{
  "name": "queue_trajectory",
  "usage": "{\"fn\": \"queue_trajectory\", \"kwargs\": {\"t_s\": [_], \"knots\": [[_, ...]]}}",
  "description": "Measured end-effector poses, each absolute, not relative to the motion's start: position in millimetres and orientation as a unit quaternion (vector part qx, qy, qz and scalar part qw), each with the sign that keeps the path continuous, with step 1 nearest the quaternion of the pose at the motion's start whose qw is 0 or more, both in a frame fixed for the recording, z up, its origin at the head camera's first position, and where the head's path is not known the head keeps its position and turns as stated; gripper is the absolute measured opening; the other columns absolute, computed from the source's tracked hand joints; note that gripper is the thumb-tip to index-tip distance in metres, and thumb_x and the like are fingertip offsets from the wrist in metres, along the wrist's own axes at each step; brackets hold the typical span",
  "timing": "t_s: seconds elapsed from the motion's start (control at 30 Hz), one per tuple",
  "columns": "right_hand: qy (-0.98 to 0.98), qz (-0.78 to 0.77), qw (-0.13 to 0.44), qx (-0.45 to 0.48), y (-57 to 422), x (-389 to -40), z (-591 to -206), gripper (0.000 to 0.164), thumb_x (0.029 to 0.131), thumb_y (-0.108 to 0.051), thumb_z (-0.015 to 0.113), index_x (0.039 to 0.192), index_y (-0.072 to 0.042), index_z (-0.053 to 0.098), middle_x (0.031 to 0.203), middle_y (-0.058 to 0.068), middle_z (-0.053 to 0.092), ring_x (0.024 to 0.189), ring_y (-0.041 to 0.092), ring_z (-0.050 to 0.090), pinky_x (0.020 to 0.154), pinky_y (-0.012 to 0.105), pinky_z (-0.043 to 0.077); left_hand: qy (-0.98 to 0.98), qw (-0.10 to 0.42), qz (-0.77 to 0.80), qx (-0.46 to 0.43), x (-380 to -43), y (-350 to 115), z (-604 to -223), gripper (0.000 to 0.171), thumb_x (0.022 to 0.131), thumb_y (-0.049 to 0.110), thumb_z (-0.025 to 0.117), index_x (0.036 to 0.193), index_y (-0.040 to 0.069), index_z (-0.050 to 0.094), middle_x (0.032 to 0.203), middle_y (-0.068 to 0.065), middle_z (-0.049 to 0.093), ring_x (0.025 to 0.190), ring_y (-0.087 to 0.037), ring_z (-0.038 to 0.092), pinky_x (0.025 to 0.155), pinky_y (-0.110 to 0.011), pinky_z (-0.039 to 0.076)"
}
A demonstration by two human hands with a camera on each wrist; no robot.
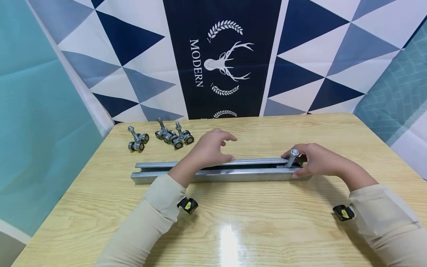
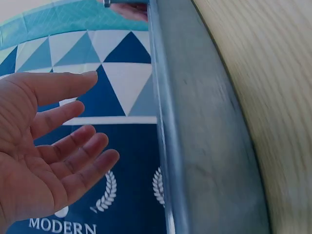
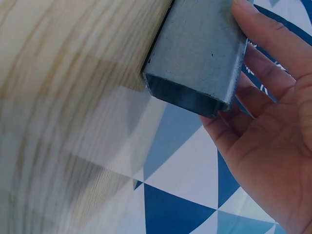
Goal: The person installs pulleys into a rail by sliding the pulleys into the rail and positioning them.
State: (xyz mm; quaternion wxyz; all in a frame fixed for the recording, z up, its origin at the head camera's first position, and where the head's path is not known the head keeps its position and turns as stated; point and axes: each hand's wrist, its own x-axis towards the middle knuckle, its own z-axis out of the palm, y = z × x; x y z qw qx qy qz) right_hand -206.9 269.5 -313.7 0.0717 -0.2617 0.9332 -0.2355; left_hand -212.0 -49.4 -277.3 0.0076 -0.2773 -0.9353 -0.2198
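Observation:
A galvanised steel channel rail (image 1: 240,175) lies crosswise on the table, its slot facing up. Near its right end, the bolt (image 1: 292,158) of a roller trolley stands up out of the slot; the trolley's wheels are hidden inside. My right hand (image 1: 317,159) grips the rail at that end, thumb on the near side and fingers on the far side. In the right wrist view, the hollow rail end (image 3: 185,97) shows beside the fingers. Over the rail's middle hovers my left hand (image 1: 211,148), fingers spread and loosely bent, with nothing in it.
Three more roller trolleys with upright bolts sit at the table's back left: one trolley (image 1: 136,141) apart, and two trolleys (image 1: 180,137) side by side. Behind the wooden table (image 1: 267,222) hangs a patterned cloth (image 1: 227,55) with triangles and a deer head.

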Motion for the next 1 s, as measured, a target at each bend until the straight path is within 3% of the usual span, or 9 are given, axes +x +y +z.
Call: {"fn": "queue_trajectory", "kwargs": {"t_s": [0.43,1.0], "knots": [[0.932,-0.244,0.086,-0.255,269.6,-207.4,-314.9,0.057,0.061,-0.031,0.080,0.112,-0.016,0.059,0.100,-0.001,0.058,0.089,0.018,0.053,0.073,0.036,0.045,-0.930,0.088,-0.256,-0.248,-201.2,-92.9,-286.2,0.034,0.072,0.022,0.072,0.104,0.017,0.063,0.104,0.002,0.056,0.088,-0.012,0.055,0.072,-0.024,0.047],[0.936,-0.226,0.079,-0.259,268.2,-208.3,-312.9,0.055,0.060,-0.030,0.080,0.110,-0.020,0.060,0.098,-0.003,0.057,0.082,0.018,0.046,0.067,0.030,0.041,-0.928,0.126,-0.288,-0.201,-192.1,-159.0,-281.7,0.024,0.075,0.020,0.070,0.099,0.017,0.066,0.095,0.002,0.055,0.084,-0.018,0.052,0.070,-0.028,0.049]]}}
